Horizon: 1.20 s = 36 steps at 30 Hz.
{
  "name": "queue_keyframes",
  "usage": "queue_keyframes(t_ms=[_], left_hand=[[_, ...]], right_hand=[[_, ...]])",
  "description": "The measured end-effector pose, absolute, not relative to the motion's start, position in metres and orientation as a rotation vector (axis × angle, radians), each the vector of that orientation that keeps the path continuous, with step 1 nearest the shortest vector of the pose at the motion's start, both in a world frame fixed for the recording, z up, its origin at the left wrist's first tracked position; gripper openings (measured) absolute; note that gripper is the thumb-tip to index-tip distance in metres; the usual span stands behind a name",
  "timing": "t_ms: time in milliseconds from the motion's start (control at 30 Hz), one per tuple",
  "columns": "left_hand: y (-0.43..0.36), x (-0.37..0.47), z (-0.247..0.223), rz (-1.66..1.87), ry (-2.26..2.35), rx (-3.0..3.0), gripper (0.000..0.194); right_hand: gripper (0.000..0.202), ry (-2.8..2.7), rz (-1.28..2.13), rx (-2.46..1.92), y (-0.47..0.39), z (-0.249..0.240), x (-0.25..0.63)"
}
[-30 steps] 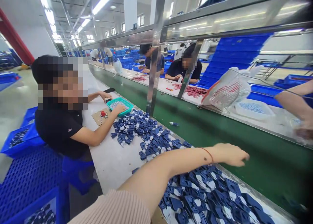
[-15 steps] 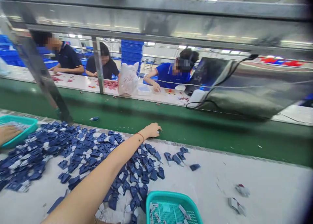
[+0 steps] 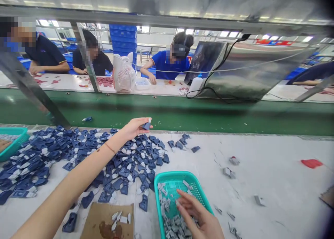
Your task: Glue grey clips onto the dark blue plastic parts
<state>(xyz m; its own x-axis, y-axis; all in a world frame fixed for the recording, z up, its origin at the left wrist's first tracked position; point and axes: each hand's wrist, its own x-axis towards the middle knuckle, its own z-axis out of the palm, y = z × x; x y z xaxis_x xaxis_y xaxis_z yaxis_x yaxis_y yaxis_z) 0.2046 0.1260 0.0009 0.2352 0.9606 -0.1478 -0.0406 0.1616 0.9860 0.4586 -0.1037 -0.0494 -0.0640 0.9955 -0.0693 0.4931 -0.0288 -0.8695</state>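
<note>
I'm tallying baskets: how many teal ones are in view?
2. One teal basket is under the right hand; a second basket, cut off at the left edge, is beside the blue parts. None seems hidden.

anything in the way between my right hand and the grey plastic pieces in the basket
Nothing visible: the fingers of your right hand are over the open top of the green basket, with grey plastic pieces lying in it. Whether the hand touches any, I cannot tell.

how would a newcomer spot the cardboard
On the white table, find the green basket under the right hand. Left of it lies the cardboard: flat, brown, dark-stained, with pale pieces on top, unlike the loose blue parts beside it.
</note>
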Motion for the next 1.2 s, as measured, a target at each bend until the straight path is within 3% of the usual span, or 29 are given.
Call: queue_keyframes(t_ms=[67,167,500,833,967,1200], left_hand=[[0.084,0.19,0.013,0.962,0.983,1.03,0.02],[0.016,0.175,0.023,0.933,0.91,0.879,0.011],[-0.157,0.165,-0.009,0.742,0.693,0.49,0.022],[-0.205,0.142,-0.032,0.933,0.903,0.512,0.031],[-0.214,0.13,-0.046,0.98,1.058,0.711,0.023],[-0.225,0.119,-0.055,0.953,1.179,1.065,0.013]], right_hand=[[0.037,-1.509,1.09,-1.558,-0.105,-0.041,0.452],[0.032,-1.412,1.182,-1.415,-0.112,-0.026,0.432],[0.009,-1.349,1.21,-1.084,-0.159,-0.004,0.343],[0.012,-1.483,1.328,-1.12,-0.199,-0.021,0.296],[0.02,-1.747,1.111,-1.289,-0.208,-0.021,0.293],[0.014,-2.088,0.811,-1.301,-0.216,-0.022,0.286]])
